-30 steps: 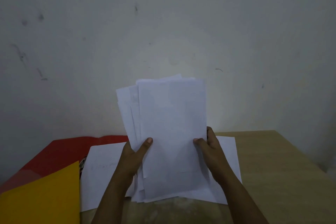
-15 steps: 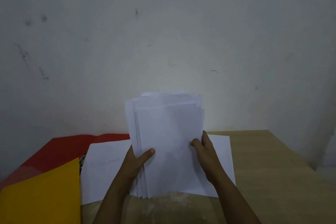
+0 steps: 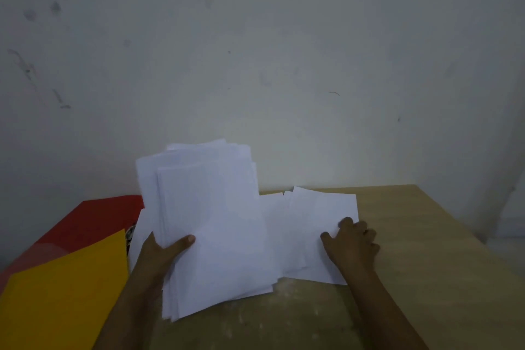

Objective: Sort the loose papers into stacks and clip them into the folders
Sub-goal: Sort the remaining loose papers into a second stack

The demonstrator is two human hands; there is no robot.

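Right hand (image 3: 350, 244) moved off stack (image 3: 216, 221) onto sheets (image 3: 318, 213).

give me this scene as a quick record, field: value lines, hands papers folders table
left hand: grips the paper stack, thumb across its front
right hand: rests on the loose sheets, fingers curled
paper stack: held tilted, edges uneven
loose sheets: flat on the table
red folder: at left, against the wall
yellow folder: overlapping the red one
clipping: not yet done
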